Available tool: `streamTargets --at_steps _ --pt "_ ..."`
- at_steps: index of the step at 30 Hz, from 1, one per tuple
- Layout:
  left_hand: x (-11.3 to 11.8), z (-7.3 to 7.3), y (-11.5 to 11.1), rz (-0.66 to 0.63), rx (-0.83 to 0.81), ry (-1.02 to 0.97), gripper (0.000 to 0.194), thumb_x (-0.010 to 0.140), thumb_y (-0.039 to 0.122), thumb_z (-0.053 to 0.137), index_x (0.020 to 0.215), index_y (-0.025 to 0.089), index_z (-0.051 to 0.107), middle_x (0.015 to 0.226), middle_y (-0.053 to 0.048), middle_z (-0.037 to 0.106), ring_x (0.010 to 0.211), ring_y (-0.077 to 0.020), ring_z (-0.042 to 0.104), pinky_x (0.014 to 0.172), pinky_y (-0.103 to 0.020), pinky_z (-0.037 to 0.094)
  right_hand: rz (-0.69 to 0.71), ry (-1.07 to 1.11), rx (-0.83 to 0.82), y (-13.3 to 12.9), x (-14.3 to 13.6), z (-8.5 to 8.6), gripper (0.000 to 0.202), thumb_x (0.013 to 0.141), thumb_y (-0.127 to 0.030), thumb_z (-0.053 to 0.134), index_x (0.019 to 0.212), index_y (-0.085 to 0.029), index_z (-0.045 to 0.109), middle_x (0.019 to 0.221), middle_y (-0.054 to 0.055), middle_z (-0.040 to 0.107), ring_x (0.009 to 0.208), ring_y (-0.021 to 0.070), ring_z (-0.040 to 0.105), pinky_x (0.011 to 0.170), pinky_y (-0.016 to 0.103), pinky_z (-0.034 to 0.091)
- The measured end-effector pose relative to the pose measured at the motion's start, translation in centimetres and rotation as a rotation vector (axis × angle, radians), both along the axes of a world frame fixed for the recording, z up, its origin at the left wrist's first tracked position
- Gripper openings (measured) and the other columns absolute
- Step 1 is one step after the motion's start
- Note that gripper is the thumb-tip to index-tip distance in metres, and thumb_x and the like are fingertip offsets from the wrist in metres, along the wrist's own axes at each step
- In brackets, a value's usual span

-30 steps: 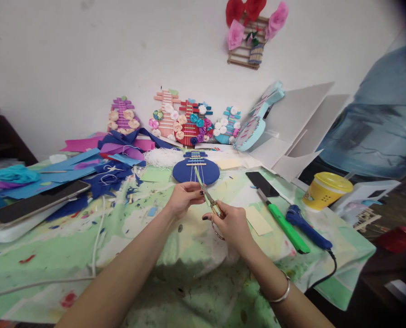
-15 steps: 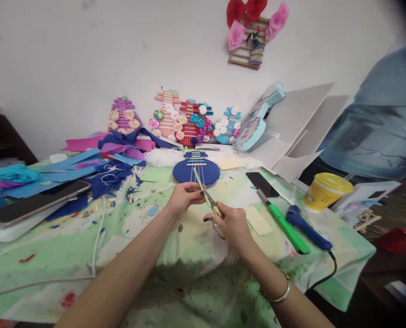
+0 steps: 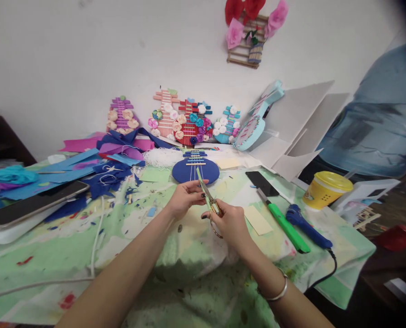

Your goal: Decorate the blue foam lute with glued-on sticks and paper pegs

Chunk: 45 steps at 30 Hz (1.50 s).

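Observation:
My right hand (image 3: 230,222) is closed on a pair of scissors (image 3: 212,204), thumb and fingers in the gold handles, blades pointing away from me. In my left hand (image 3: 186,198) a narrow light green paper strip (image 3: 199,175) is pinched between thumb and fingers. The scissor blades lie along the strip; whether they are cutting into it I cannot make out. Just beyond my hands a dark blue oval lute-shaped craft (image 3: 180,171) lies flat on the table, with white strings and small crosswise sticks on its neck.
On the right lie a green utility knife (image 3: 288,228), a blue glue gun (image 3: 307,225), a black phone (image 3: 262,183), a yellow-lidded tub (image 3: 327,189) and a pale yellow paper (image 3: 258,220). Coloured paper (image 3: 69,161) and another phone (image 3: 39,202) are at left. Decorated lutes (image 3: 189,123) lean against the wall.
The scissors and my right hand have shifted slightly to the left, the blades closer to my left fingers. The strip stays in my left hand. The view has tilted very slightly.

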<state>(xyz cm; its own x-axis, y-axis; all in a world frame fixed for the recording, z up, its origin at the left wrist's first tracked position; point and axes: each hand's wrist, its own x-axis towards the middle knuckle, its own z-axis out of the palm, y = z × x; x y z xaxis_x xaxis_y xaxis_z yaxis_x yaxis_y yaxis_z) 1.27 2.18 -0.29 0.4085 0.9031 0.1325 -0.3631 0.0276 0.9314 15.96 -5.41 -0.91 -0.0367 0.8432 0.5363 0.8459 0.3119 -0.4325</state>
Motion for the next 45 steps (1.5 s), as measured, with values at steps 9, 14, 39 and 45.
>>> streamTargets --at_steps 9,14,39,45 --pt "0.0 -0.3 0.2 -0.020 -0.010 -0.005 0.052 0.055 0.021 0.079 0.104 0.014 0.065 0.074 -0.007 0.069 0.059 -0.0140 0.063 0.059 -0.026 0.050 0.008 -0.014 -0.014 0.2 0.3 -0.2 0.019 0.079 -0.028 0.057 0.062 -0.019 0.055 0.054 -0.001 0.064 0.043 0.0096 0.045 0.049 0.021 0.027" --pt "0.0 -0.2 0.1 -0.023 -0.003 -0.006 0.055 0.055 0.022 0.079 0.108 0.015 0.064 0.069 -0.004 0.067 0.057 -0.0126 0.061 0.058 -0.026 0.049 0.003 0.002 0.007 0.0 0.3 -0.1 0.021 0.078 -0.035 0.057 0.065 -0.019 0.054 0.056 0.000 0.063 0.044 0.0098 0.045 0.049 0.021 0.027" --pt "-0.3 -0.1 0.0 -0.158 -0.003 -0.010 0.066 0.060 0.020 0.076 0.122 0.016 0.054 0.069 -0.003 0.064 0.053 -0.0097 0.056 0.054 -0.023 0.044 0.083 -0.218 -0.161 -0.5 0.4 0.7 0.046 0.078 -0.020 0.042 0.121 -0.005 0.048 0.075 0.012 0.067 0.064 0.0210 0.060 0.055 0.026 0.035" --pt "-0.3 -0.2 0.0 -0.161 0.023 0.010 0.069 0.061 0.020 0.075 0.125 0.015 0.051 0.066 -0.002 0.063 0.052 -0.0099 0.056 0.054 -0.024 0.045 0.015 -0.284 -0.184 -0.1 0.2 0.4 0.049 0.080 -0.020 0.041 0.124 0.000 0.045 0.082 0.016 0.069 0.069 0.0248 0.063 0.058 0.029 0.038"
